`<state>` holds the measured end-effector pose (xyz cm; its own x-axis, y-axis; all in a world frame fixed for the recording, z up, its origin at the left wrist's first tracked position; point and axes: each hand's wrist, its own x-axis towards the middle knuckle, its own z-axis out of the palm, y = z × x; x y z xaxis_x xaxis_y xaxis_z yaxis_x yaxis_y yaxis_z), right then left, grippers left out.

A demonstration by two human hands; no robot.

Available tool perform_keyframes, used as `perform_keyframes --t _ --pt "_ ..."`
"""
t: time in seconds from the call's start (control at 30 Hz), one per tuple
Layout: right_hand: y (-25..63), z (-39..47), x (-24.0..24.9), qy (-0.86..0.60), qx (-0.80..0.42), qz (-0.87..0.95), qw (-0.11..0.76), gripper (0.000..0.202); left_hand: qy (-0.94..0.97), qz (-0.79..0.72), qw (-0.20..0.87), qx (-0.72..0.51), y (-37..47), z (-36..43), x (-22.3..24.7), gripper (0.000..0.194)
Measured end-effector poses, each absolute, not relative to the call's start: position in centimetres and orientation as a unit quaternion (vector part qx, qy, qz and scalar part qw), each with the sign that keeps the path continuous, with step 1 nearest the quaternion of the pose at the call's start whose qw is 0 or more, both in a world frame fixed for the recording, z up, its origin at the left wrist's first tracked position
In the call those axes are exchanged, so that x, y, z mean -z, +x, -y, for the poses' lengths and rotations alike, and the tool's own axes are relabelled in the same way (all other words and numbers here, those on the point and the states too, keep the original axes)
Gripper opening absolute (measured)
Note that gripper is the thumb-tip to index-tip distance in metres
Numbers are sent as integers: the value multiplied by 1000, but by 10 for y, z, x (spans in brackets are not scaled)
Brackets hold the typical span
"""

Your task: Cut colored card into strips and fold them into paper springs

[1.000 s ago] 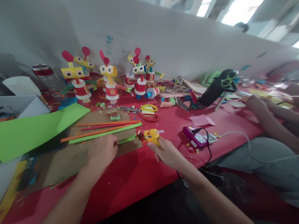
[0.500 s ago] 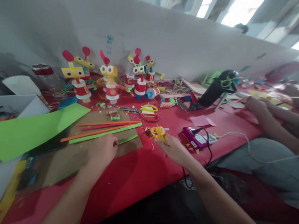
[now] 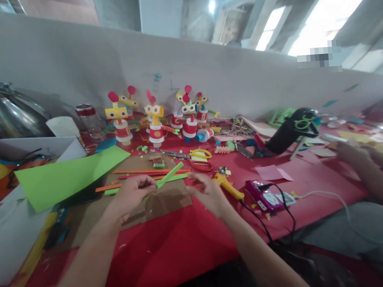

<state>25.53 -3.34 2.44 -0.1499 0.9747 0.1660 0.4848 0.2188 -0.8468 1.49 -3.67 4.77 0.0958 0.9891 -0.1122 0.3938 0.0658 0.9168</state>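
Observation:
My left hand (image 3: 137,192) is closed in a pinch on a light green paper strip (image 3: 171,174), whose free end points up and to the right. To its right, my right hand (image 3: 205,190) holds nothing, with fingers apart and bent toward the strip. A yellow hot glue gun (image 3: 230,187) lies on the table just beyond my right hand, its black cord trailing toward me. Under my left hand is a brown cardboard sheet (image 3: 169,199). Orange and red paper strips (image 3: 139,171) lie across its far part. Scissors (image 3: 200,156) with yellow and red handles rest behind it.
Paper-cup figures (image 3: 156,130) stand along the wall. A purple power strip (image 3: 265,195) with cords sits at the right, near a pink paper piece (image 3: 272,173). A green sheet (image 3: 72,173) leans at the left. A co-worker's arms (image 3: 370,170) are at the far right.
My right hand has let go of the glue gun, which now lies on the table, and moved toward the left hand. My left hand has lifted the green strip off the cardboard.

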Motion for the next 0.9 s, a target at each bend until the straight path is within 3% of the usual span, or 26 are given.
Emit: perform_keyframes --t 0.07,0.13,0.27,0.5,0.9 --pt "226 28 -25 -441 -512 626 389 43 598 -573 451 -333 15 37 -48 13" --pt "207 19 -24 -406 -580 581 402 41 603 -572 455 -321 15 36 -47 13" --pt "194 3 -17 -396 -604 553 416 26 596 -572 448 -342 17 33 -42 16" --pt "191 5 -4 -339 -662 495 449 21 637 -571 398 -330 21 31 -32 22" --pt "201 0 -7 -385 -693 391 468 32 632 -593 399 -299 20 32 -41 19"
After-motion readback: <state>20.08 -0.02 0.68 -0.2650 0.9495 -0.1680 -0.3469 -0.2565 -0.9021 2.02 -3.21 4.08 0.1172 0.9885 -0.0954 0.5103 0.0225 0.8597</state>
